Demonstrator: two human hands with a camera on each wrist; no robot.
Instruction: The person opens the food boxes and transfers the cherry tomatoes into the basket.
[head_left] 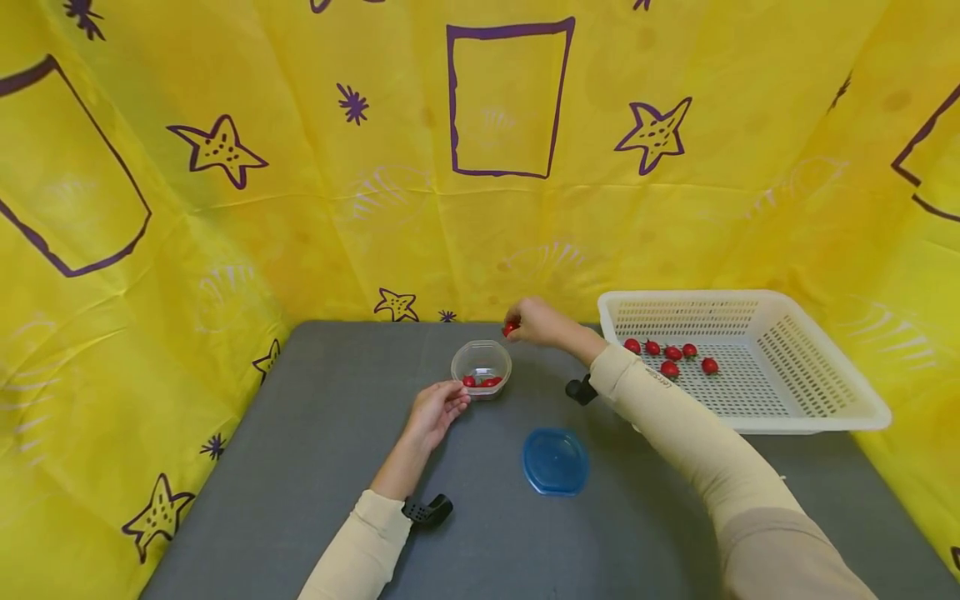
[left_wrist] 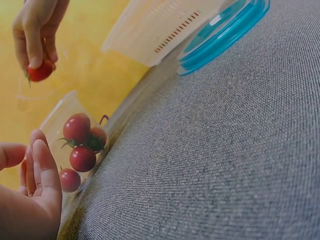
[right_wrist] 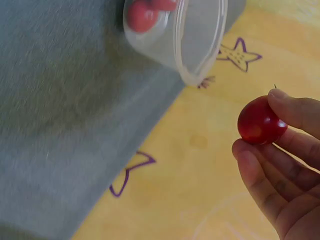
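My right hand pinches a red cherry tomato between thumb and fingertips. It hovers above and just right of a small clear plastic container. Several cherry tomatoes lie on the container's bottom. At the near left side of the container is my left hand, its fingers fairly straight against the outer wall. In the left wrist view a gap shows between the left thumb and the fingers. A blue lid rests on the grey table in front of the container.
A white perforated basket stands at the right, with several cherry tomatoes toward its left side. The right forearm passes in front of its left edge. Yellow patterned cloth hangs behind and beside the grey table.
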